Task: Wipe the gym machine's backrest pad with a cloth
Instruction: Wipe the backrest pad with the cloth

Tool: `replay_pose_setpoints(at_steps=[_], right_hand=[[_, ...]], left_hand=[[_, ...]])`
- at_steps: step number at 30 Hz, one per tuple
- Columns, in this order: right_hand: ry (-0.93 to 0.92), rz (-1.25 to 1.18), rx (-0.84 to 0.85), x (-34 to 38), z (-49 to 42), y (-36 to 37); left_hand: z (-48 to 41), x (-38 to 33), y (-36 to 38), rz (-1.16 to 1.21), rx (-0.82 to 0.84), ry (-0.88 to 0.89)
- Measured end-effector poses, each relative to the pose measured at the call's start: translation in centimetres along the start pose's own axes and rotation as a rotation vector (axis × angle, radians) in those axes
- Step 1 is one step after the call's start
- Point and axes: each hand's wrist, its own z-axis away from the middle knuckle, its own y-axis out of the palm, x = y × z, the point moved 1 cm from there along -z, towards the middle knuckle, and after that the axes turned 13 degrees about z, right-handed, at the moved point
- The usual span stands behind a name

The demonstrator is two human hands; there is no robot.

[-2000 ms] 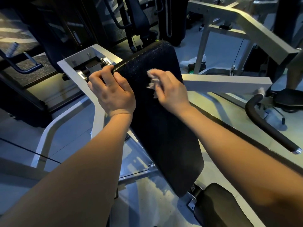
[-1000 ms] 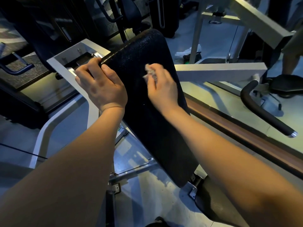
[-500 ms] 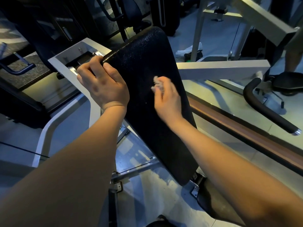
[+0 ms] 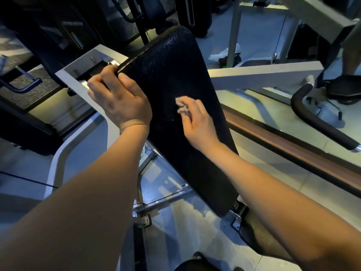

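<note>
The black backrest pad [image 4: 170, 67] slants from upper centre down to lower right. My left hand [image 4: 119, 102] grips its upper left edge, fingers curled round the rim. My right hand [image 4: 197, 120] lies on the pad's middle and presses a small crumpled whitish cloth [image 4: 181, 105] against the surface. Most of the cloth is hidden under my fingers; only a bunched bit shows at the fingertips.
The machine's grey steel frame [image 4: 78, 73] runs left of the pad, and a crossbar [image 4: 263, 77] runs to the right. A black padded handle [image 4: 316, 120] sticks out at right. The seat [image 4: 259, 239] sits below the pad. Rags [image 4: 222, 53] lie on the floor behind.
My right hand with the cloth has slid down the pad from near its upper part to its middle. My left hand has kept its grip on the upper left edge.
</note>
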Motion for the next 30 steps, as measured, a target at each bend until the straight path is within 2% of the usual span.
replay_pose_setpoints(at_steps=[2, 6, 7, 9, 12, 14, 15, 17, 19, 21, 23, 26, 28, 29, 30], right_hand=[[-0.017, 0.08, 0.023, -1.5, -1.0, -1.2], [0.382, 0.029, -0.149, -4.1, -5.0, -2.7], [0.411, 0.021, -0.158, -3.5, -5.4, -2.3], [0.312, -0.003, -0.148, -0.6, -4.6, -1.1], [-0.015, -0.009, -0.019, 2.9, -0.8, 0.2], [-0.224, 0.083, 0.095, 2.4, 0.8, -0.2], [-0.27, 0.141, 0.112, 1.7, 0.5, -0.8], [-0.157, 0.154, 0.042, 0.0, -1.2, -1.8], [0.134, 0.079, -0.067, -1.3, -3.6, -2.4], [0.285, 0.035, -0.085, -1.3, -4.3, -1.8], [0.199, 0.012, -0.058, 0.1, -2.4, -0.5], [-0.1, 0.021, 0.074, 1.4, 2.4, 0.7], [-0.299, 0.154, 0.202, 0.6, 4.2, 0.2], [-0.33, 0.207, 0.22, -0.3, 4.2, -0.2], [-0.273, 0.208, 0.193, -1.2, 3.7, -0.7]], left_hand=[[0.1, -0.1, 0.0, -0.016, 0.012, -0.017], [0.1, -0.1, 0.1, -0.028, 0.017, -0.013], [0.1, -0.1, 0.1, -0.027, 0.015, -0.009], [0.1, 0.1, 0.2, -0.02, 0.011, -0.015], [0.1, 0.1, 0.1, 0.005, 0.002, -0.026], [0.2, 0.1, 0.1, 0.018, 0.003, -0.023], [0.2, 0.1, 0.1, 0.02, 0.003, -0.023], [0.2, 0.1, 0.1, 0.017, -0.001, -0.025], [0.2, 0.0, 0.0, 0.012, -0.009, -0.012], [0.1, 0.0, -0.1, 0.009, -0.008, -0.003], [0.2, 0.0, 0.0, 0.015, 0.004, -0.022], [0.2, 0.1, 0.0, 0.033, 0.005, -0.048], [0.2, 0.0, 0.0, 0.034, 0.004, -0.038], [0.2, -0.1, 0.0, 0.031, 0.004, -0.031], [0.2, -0.1, 0.0, 0.029, 0.004, -0.03]])
